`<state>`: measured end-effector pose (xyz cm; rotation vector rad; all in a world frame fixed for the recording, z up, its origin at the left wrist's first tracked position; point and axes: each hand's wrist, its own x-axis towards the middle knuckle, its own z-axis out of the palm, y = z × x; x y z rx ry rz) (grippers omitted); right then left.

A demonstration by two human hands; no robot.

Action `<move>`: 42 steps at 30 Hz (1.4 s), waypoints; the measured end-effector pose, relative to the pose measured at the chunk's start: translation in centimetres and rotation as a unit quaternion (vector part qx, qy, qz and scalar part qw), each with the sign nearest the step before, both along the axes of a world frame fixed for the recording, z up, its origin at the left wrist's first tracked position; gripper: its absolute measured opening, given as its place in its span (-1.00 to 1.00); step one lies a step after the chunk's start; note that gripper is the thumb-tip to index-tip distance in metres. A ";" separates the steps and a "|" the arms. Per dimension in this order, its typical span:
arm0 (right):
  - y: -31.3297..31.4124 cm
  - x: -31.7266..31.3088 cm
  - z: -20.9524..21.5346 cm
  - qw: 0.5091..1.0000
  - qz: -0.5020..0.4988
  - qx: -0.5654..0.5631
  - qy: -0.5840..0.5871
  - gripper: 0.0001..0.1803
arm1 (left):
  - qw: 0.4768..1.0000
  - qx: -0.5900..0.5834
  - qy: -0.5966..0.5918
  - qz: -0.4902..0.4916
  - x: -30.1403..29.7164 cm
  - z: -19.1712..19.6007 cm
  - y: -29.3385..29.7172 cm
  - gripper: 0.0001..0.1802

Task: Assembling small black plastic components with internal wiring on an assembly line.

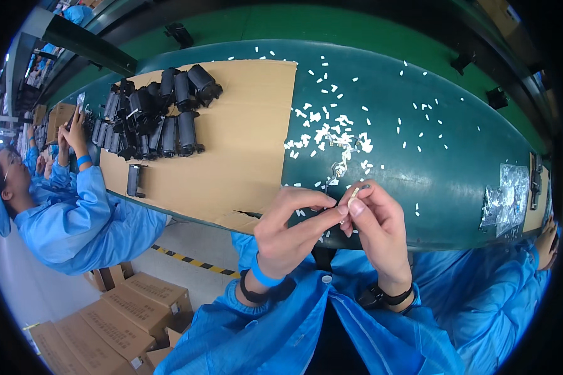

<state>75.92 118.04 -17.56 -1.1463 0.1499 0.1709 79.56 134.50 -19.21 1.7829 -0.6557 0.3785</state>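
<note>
Here, the right hand (383, 226) pinches a small pale piece (355, 194) between thumb and forefinger. The left hand (286, 226) has thumb and forefinger drawn nearly together; from where I stand, I cannot tell whether they grip anything. For sound handling, a light, steady pinch seems advisable, with both hands over the counter (431, 181) so that a dropped part lands there. The pale piece lies at the right thumb's tip, near the left fingertips. Just beyond the hands, small white pieces (333, 131) lie scattered. Farther left, black cylindrical units (186, 132) rest on a cardboard sheet (244, 150); well to the right lies a clear plastic bag (513, 194).
</note>
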 end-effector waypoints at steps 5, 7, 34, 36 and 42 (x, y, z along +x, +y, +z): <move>0.3 0.1 -0.4 0.998 -0.065 0.003 -0.023 -0.93 | 0.999 -0.006 0.033 -0.004 -0.4 0.0 0.0 -0.71; 0.3 0.1 -0.3 0.997 -0.066 -0.038 -0.034 -0.91 | 0.970 -0.119 0.212 -0.006 -0.7 0.2 -0.3 -0.69; 1.5 0.3 -0.2 0.967 -0.068 -0.199 -0.146 -0.89 | 0.993 0.026 -0.062 0.096 -1.2 0.2 0.0 -0.70; 1.6 0.4 -0.3 0.958 -0.083 -0.228 -0.150 -0.90 | 0.990 0.049 -0.064 0.112 -1.2 0.5 0.3 -0.70; 1.9 0.7 0.1 0.900 -0.144 -0.335 -0.238 -0.86 | 0.989 0.022 -0.049 0.139 -1.0 0.1 -0.6 -0.70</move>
